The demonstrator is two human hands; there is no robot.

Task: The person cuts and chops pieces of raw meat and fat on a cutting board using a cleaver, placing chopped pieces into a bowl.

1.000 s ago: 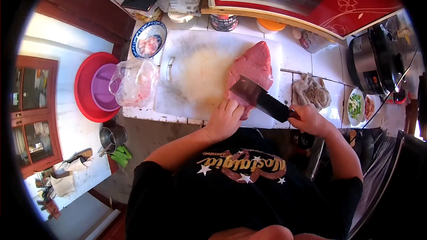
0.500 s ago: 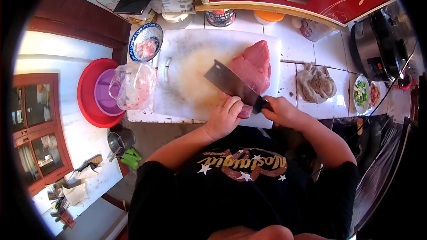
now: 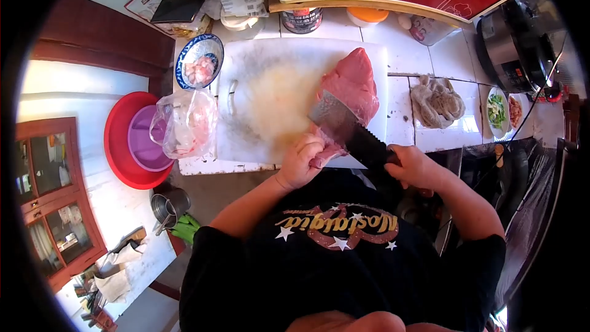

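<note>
A large piece of raw meat (image 3: 351, 82) lies on the right part of a white cutting board (image 3: 270, 61). My right hand (image 3: 415, 167) is closed round the handle of a cleaver (image 3: 350, 130), whose blade slants across the near side of the meat. Where the edge meets the meat is hard to make out. My left hand (image 3: 302, 161) grips the near end, a strip of meat (image 3: 329, 155), just left of the blade. Pale wet smears cover the middle of the board.
Left of the board are a blue-patterned bowl (image 3: 214, 43) of meat pieces, a clear plastic bag (image 3: 187, 124) and red and purple basins (image 3: 117, 141). To the right lie a crumpled cloth (image 3: 437, 102), a plate of chopped greens (image 3: 496, 112) and a cooker (image 3: 516, 43).
The cleaver has been drawn toward my body and to the right, with my right hand moving along. My left hand has shifted slightly left, still gripping the meat's near end.
</note>
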